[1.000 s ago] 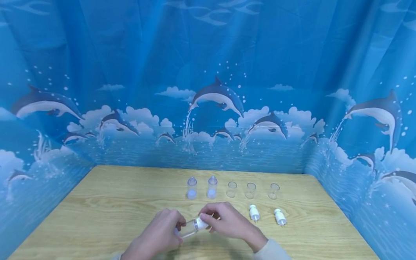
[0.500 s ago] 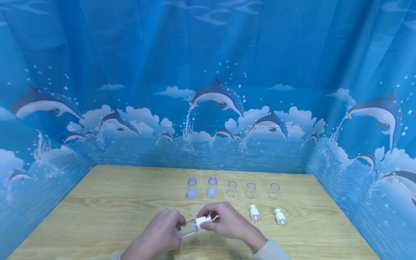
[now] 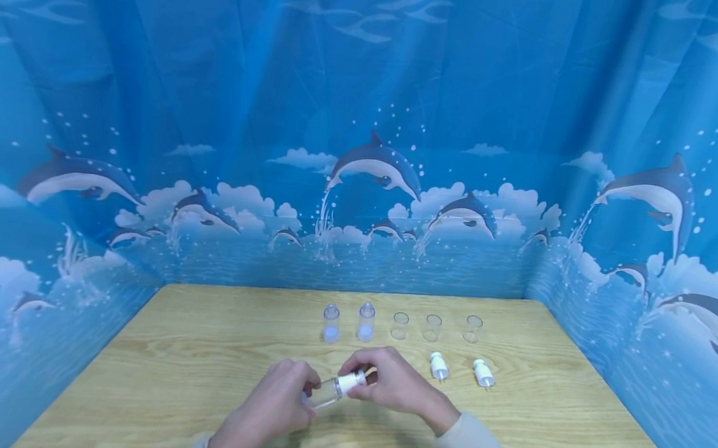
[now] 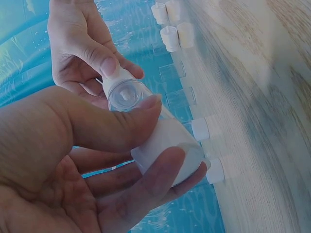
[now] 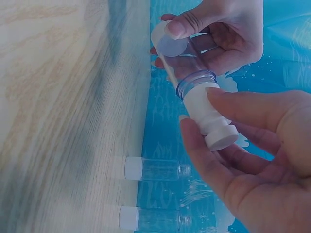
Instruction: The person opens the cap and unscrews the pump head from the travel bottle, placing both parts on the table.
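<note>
In the head view, my left hand (image 3: 279,399) grips a clear plastic bottle (image 3: 328,394) near its white base. The bottle is tilted over the table, its upper end toward the right. A white pump top (image 5: 198,104) sits at the bottle's neck, and the thumb and fingers of my right hand (image 3: 390,380) pinch its sides. From the right wrist view, the pump's round outer end shows between those fingers. In the left wrist view, the left thumb and fingers wrap the white base (image 4: 165,148), with the thumb partly covering the clear wall.
Two similar clear bottles (image 3: 331,324) (image 3: 366,323) stand on the wooden table (image 3: 226,325) behind the hands. Right of them is a row of three clear caps (image 3: 432,328). Two white pump tops (image 3: 439,366) (image 3: 483,373) rest nearer the right forearm. A dolphin-print curtain (image 3: 357,251) surrounds the table.
The right thumb and fingers have shifted round the pump top, uncovering more of it. The left hand and the bottle stay where they were.
</note>
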The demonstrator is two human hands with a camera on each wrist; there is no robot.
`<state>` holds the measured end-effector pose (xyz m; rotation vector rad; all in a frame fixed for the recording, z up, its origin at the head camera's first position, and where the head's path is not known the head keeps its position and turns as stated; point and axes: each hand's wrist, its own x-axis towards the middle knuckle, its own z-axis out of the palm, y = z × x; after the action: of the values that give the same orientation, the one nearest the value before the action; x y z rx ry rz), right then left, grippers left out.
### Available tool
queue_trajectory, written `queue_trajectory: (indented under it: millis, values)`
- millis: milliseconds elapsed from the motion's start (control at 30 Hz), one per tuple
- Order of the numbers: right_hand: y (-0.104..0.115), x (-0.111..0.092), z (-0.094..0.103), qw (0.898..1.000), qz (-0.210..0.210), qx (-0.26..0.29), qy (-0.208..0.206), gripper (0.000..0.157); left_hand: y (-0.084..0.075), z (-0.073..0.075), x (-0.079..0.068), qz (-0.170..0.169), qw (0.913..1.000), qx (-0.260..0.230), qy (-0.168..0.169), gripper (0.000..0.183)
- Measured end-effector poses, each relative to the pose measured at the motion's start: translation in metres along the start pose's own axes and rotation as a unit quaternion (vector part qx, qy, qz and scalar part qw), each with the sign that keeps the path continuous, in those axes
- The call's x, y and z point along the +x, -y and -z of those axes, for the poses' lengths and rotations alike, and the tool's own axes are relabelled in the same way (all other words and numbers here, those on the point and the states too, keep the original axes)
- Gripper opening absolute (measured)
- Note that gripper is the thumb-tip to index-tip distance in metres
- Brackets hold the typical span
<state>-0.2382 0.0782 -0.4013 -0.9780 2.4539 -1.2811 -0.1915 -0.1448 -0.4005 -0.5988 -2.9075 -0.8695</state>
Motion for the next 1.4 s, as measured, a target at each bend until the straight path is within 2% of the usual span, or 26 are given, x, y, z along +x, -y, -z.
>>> queue_trajectory:
  millis: [333, 467, 733, 1033, 1200, 1400]
  values:
    - [-0.0002, 0.0004, 0.0005, 1.000, 0.011, -0.013, -0.001, 0.025, 0.0003, 0.0004, 0.0002, 0.008, 1.0000, -0.004, -0.002, 0.035]
    - [-0.0001, 0.0000, 0.0009, 1.000, 0.014, -0.020, -0.002, 0.020, 0.0004, 0.0010, 0.0003, 0.006, 1.0000, 0.003, -0.001, 0.033]
    - [-0.0005, -0.0006, 0.0014, 1.000, -0.010, 0.012, 0.002, 0.025, -0.0002, 0.0012, 0.0001, 0.009, 1.0000, -0.002, 0.002, 0.033]
    - [-0.0019, -0.0001, -0.0014, 0.999, -0.018, 0.026, 0.006, 0.020, -0.0013, 0.0010, -0.0006, 0.006, 1.0000, -0.002, 0.001, 0.032]
    - [-0.0007, 0.0009, -0.0018, 1.000, -0.016, 0.018, 0.004, 0.015, -0.0013, 0.0005, -0.0013, 0.002, 1.0000, 0.002, -0.005, 0.031]
    - [-0.0008, 0.0012, -0.0024, 1.000, 0.004, -0.012, -0.006, 0.016, 0.0000, 0.0008, -0.0014, 0.002, 1.0000, 0.001, -0.006, 0.031]
